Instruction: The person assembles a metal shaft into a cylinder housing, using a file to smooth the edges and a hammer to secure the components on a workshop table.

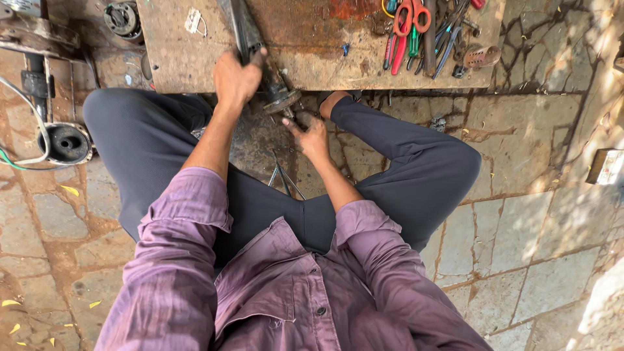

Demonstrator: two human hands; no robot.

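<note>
**Two hands on a dark metal rod at a low bench**

A person sits on the stone floor (pixel 539 214) with legs spread wide. In front of them is a low, rusty bench (pixel 312 58).

The left hand (pixel 235 79) is wrapped tight around a long dark metal rod (pixel 250 39). The rod lies tilted across the bench, and its round end (pixel 281 101) sticks out past the bench edge, between the knees. The right hand (pixel 311 136) is just under that round end. Its fingers are bent around a small dark part there, but I cannot tell how firmly they hold it.

Red-handled snips (pixel 408 26) and other tools lie in a heap on the right of the bench, well apart from the hands. A round black motor part (pixel 65 142) sits on the floor beside the left knee.

The rod looks heavy and greasy. If the left hand slips, the rod could drop onto the right fingers or a leg. The small part could also fall and roll into a crack in the floor.
</note>
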